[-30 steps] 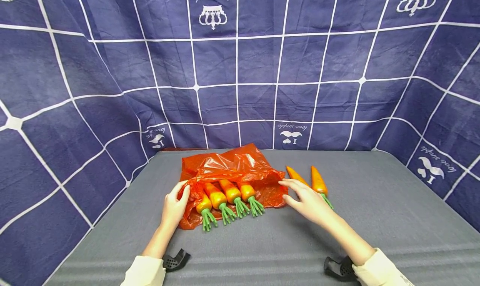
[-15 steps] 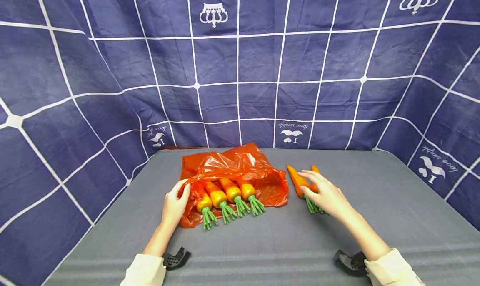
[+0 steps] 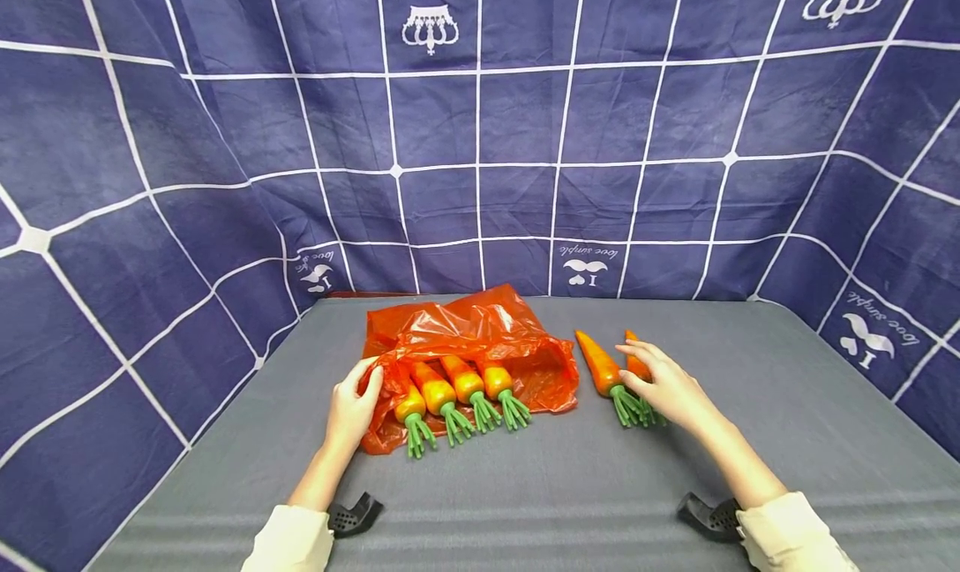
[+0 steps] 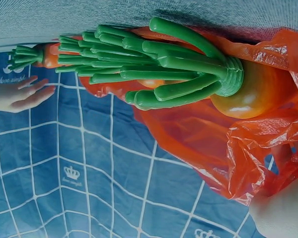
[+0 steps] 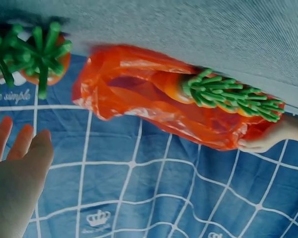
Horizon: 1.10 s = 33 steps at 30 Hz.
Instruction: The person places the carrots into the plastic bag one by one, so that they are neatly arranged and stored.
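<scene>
Far-right carrot [image 3: 637,364] partly behind right hand [image 3: 671,391]

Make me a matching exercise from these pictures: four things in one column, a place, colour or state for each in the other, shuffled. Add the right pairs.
Column one
1. left hand
2. right hand
3. plastic bag
4. backdrop cloth

Column two
A. blue with white lines
B. near the two loose carrots
C. holding the plastic bag's edge
D. with four carrots partly inside

Pairs: 1-C, 2-B, 3-D, 4-A
</scene>
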Motion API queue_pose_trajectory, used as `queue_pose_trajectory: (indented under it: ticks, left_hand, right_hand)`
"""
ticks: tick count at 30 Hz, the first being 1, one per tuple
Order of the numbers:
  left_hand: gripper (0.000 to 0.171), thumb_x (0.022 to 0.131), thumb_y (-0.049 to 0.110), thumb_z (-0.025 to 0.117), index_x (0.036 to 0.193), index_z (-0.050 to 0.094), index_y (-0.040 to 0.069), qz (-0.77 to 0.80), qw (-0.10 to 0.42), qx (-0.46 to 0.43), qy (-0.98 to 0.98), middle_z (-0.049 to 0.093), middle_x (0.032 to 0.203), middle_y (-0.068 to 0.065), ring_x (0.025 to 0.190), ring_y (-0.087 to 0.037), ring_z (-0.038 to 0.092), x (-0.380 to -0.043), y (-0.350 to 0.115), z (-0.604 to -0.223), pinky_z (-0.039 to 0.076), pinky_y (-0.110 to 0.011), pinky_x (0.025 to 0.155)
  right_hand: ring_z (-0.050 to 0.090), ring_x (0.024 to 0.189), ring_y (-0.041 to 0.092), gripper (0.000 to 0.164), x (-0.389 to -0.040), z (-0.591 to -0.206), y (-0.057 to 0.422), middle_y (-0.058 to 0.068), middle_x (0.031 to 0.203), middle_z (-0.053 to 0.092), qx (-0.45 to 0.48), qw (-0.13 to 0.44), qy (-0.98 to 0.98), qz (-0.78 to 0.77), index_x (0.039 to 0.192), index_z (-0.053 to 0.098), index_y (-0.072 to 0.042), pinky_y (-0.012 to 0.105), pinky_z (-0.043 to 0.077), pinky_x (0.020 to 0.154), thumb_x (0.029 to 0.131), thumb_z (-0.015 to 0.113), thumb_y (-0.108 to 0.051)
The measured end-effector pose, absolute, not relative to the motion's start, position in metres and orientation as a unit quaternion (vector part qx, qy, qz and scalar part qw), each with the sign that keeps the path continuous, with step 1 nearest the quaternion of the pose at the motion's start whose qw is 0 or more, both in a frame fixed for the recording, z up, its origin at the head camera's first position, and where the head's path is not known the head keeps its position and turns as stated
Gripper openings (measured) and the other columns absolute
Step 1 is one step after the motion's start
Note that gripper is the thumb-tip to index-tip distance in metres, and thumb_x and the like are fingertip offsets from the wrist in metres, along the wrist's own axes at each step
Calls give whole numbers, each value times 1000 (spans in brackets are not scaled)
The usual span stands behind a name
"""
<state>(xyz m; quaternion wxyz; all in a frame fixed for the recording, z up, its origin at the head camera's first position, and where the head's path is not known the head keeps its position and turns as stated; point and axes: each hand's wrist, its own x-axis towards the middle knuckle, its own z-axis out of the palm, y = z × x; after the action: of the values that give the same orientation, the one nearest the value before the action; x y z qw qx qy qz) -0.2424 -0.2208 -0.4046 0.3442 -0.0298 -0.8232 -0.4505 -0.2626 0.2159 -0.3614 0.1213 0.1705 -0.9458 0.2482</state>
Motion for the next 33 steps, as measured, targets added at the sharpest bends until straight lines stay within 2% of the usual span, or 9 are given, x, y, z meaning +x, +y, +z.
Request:
queue_pose_trajectory:
  ticks: [6,11,19,27,33]
  left_hand:
    - [17,86,15,58,101,65,10,-450,348,-32,-822,69,92,-10,76,12,51,-243,-222,-405,37,-4,71]
    - [17,87,15,58,101,65,10,-443,348,-29,-825,70,93,-9,79,8,54,-242,-222,-406,37,-4,72]
    - [17,87,17,57,101,65,11,-443,345,-27,-827,70,93,-9,80,6,55,-244,-222,-405,36,-4,72]
    - [17,87,17,57,101,65,11,-438,347,-26,-829,69,94,-9,81,-1,58,-244,-222,-405,37,-6,73]
    - [17,87,15,57,101,65,11,-441,349,-29,-826,69,93,-9,79,4,55,-243,-221,-404,36,-4,72]
  right_hand:
    - [39,121,41,43,-269,-369,226,22,134,41,175,115,-943,257,126,50,-5,61,34,89,88,55,-24]
    - [39,119,45,41,-274,-379,233,27,133,38,187,120,-937,271,123,50,2,60,34,91,87,56,-17]
    - [37,120,46,41,-279,-389,239,27,134,36,176,124,-933,288,122,51,2,60,32,92,87,57,-18]
    - [38,119,45,41,-282,-395,240,28,130,40,175,122,-932,294,120,51,5,57,32,94,85,56,-14]
    - [40,118,45,45,-280,-393,239,28,129,42,158,118,-936,291,120,52,5,56,33,94,82,60,-17]
